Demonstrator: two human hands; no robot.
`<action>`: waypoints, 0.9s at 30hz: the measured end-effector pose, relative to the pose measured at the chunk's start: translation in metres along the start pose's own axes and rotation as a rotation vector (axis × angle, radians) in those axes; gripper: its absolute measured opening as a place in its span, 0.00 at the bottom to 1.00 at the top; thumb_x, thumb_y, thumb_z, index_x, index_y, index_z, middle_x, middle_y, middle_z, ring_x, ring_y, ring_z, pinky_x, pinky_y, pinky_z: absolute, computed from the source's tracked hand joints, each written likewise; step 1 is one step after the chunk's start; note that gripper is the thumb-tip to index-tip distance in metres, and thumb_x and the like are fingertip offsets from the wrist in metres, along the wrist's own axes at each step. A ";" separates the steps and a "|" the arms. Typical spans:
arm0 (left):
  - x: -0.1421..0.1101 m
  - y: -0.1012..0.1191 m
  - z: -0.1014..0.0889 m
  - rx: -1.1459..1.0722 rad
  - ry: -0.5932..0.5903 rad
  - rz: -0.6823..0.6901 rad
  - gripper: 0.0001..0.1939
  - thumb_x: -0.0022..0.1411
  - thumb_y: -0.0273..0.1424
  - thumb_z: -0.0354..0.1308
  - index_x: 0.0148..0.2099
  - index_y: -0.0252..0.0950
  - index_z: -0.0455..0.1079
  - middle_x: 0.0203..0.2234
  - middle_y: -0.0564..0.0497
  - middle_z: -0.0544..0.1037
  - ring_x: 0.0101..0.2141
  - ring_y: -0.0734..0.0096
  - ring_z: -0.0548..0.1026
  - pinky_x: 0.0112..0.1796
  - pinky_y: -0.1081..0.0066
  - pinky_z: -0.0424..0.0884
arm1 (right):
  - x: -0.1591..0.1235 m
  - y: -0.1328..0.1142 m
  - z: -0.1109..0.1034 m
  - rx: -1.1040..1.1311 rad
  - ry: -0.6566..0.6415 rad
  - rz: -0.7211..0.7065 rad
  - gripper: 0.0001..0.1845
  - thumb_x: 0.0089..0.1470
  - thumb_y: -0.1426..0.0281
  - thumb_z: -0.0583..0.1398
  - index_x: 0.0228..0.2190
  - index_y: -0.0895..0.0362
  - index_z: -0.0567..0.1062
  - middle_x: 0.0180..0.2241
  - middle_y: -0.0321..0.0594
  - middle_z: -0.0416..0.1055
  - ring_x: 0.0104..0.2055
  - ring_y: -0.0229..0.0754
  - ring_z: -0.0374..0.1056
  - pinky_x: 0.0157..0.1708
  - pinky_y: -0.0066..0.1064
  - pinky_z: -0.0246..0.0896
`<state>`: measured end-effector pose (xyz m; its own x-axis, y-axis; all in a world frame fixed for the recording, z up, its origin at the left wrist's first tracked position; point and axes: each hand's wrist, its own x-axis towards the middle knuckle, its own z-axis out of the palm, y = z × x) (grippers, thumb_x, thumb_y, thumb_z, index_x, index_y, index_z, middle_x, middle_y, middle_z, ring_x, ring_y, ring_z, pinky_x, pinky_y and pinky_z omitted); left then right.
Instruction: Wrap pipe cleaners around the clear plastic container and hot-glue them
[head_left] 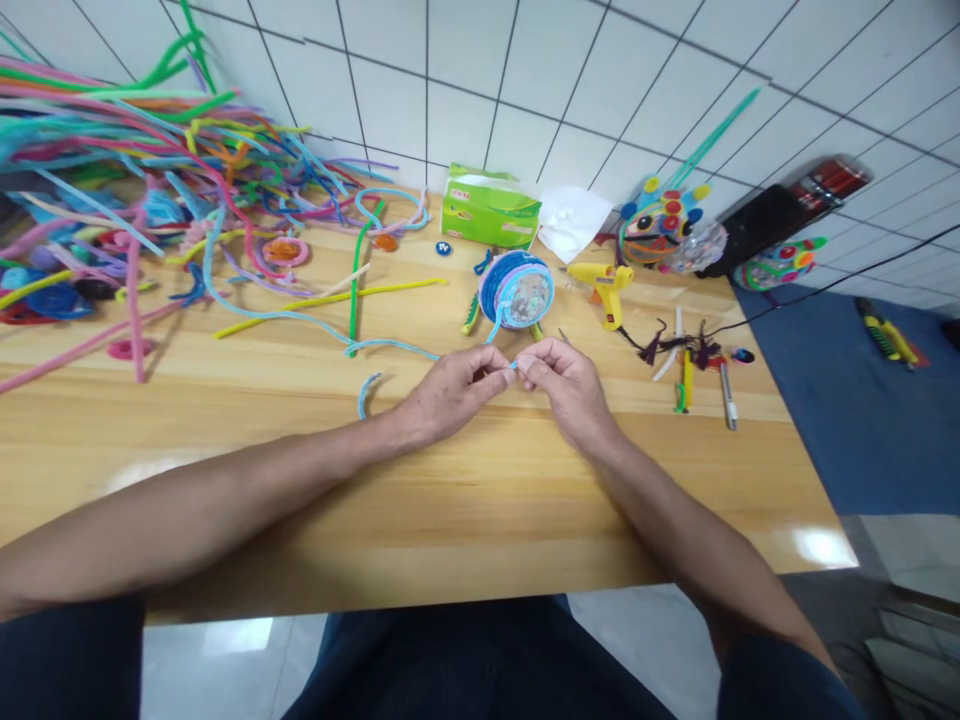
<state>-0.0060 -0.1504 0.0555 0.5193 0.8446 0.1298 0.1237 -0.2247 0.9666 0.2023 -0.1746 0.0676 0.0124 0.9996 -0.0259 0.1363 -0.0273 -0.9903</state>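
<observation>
Over the middle of the table, my left hand (466,388) and my right hand (564,388) meet fingertip to fingertip, each pinching a light blue pipe cleaner (493,325). One stretch of it rises to a round container (517,288) wrapped in bands of dark and light blue, just beyond my hands. From the left, a long light blue strand (300,317) runs over the table toward my left hand. My fingers hide where the pieces meet. Near my left wrist lies a short curved blue piece (365,396).
Colourful pipe cleaners (150,130) pile up at the back left. A green tissue pack (487,207) stands against the tiled wall. To the right are a yellow glue gun (609,290), a pen (728,395), decorated bottle crafts (660,230) and a dark flask (795,210).
</observation>
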 end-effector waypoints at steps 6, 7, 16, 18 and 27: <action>-0.002 0.002 0.002 -0.160 0.006 -0.067 0.17 0.73 0.46 0.66 0.39 0.39 0.74 0.28 0.57 0.73 0.31 0.72 0.68 0.38 0.69 0.69 | -0.003 0.007 0.010 0.192 0.023 0.036 0.20 0.55 0.50 0.75 0.32 0.49 0.78 0.28 0.31 0.74 0.32 0.39 0.67 0.40 0.37 0.70; -0.002 0.001 0.002 -0.186 0.016 -0.082 0.17 0.72 0.47 0.67 0.39 0.39 0.74 0.28 0.58 0.72 0.31 0.72 0.67 0.38 0.69 0.69 | -0.003 0.008 0.009 0.211 0.009 0.047 0.21 0.56 0.49 0.75 0.34 0.49 0.78 0.30 0.32 0.75 0.33 0.39 0.68 0.40 0.37 0.70; -0.004 -0.001 0.005 -0.252 -0.002 -0.190 0.15 0.68 0.45 0.69 0.38 0.39 0.74 0.26 0.59 0.69 0.28 0.74 0.62 0.34 0.69 0.64 | -0.004 0.016 0.001 0.218 -0.040 0.036 0.18 0.58 0.52 0.74 0.40 0.50 0.80 0.33 0.32 0.79 0.33 0.39 0.70 0.40 0.36 0.69; -0.005 0.000 0.005 -0.240 -0.022 -0.204 0.15 0.68 0.44 0.70 0.38 0.39 0.74 0.27 0.59 0.70 0.29 0.74 0.62 0.34 0.69 0.63 | -0.003 0.017 0.002 0.198 -0.044 0.031 0.17 0.57 0.52 0.73 0.37 0.50 0.79 0.30 0.30 0.77 0.32 0.39 0.69 0.39 0.36 0.67; -0.006 -0.002 0.007 -0.158 -0.109 -0.079 0.12 0.75 0.41 0.65 0.46 0.37 0.80 0.34 0.52 0.86 0.25 0.77 0.70 0.28 0.75 0.67 | -0.002 0.019 0.006 0.225 0.040 0.057 0.18 0.56 0.53 0.74 0.31 0.49 0.75 0.28 0.31 0.76 0.31 0.38 0.69 0.38 0.35 0.69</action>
<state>-0.0037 -0.1580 0.0510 0.6031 0.7969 0.0353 0.0385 -0.0733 0.9966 0.1985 -0.1769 0.0477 0.0536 0.9953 -0.0812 -0.0899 -0.0762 -0.9930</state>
